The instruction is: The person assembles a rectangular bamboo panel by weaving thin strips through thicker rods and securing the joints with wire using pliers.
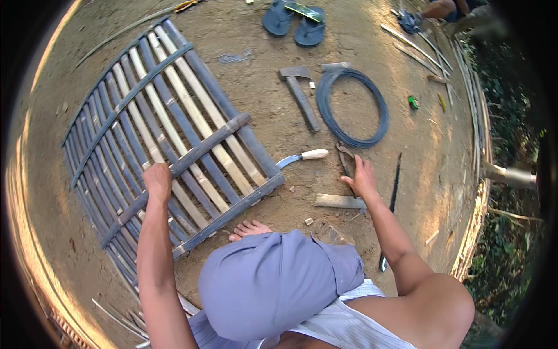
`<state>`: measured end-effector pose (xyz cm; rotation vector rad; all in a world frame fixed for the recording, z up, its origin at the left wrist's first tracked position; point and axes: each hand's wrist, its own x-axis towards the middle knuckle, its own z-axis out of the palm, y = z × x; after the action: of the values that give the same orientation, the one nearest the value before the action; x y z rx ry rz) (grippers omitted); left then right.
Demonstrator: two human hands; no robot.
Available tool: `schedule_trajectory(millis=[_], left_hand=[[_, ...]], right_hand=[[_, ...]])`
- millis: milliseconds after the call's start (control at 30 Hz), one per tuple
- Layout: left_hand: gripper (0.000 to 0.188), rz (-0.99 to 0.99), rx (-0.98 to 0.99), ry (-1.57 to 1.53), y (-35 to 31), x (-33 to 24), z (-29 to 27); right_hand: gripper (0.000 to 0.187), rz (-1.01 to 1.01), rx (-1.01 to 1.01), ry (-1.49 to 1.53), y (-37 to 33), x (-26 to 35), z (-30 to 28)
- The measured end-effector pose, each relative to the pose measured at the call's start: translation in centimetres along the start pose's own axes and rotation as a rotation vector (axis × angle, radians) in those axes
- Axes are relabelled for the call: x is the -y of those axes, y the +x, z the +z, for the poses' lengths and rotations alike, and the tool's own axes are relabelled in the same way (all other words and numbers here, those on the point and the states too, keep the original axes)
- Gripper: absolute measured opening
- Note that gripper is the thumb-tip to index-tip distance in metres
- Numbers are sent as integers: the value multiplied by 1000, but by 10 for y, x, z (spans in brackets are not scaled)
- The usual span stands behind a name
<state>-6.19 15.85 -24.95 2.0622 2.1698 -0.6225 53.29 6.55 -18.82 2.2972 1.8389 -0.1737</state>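
Note:
A slatted bamboo panel in a dark frame lies tilted on the left. My left hand is closed in a fist on it, at the dark crossbar that runs over the slats. My right hand reaches to a pair of pincers on the ground, its thumb and fingers apart beside the handles. Whether the fingertips press on the tool, I cannot tell. Just below that hand is a short piece of split bamboo. A curved knife with a pale handle lies between the panel and the pincers.
A coil of dark wire and a hammer-like axe lie ahead. Farther off are dark sandals. A long dark blade lies right of my right hand, with a green roll beyond. Another person's leg shows far right.

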Motion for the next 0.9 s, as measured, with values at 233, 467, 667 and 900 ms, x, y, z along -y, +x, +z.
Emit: schedule_trajectory(millis=[233, 467, 667, 900], left_hand=[[18, -143, -66, -264, -43, 53, -61], [16, -221, -231, -382, -77, 100, -66], [19, -277, -375, -436, -84, 90, -51], [10, -279, -433, -511, -56, 78, -66]], right_hand=[[76, -185, 8, 154, -8, -52, 28], [20, -65, 288, 1049, -23, 6, -33], [19, -1101, -88, 266, 15, 247, -112], [21, -1399, -390, -467, 55, 440, -83]])
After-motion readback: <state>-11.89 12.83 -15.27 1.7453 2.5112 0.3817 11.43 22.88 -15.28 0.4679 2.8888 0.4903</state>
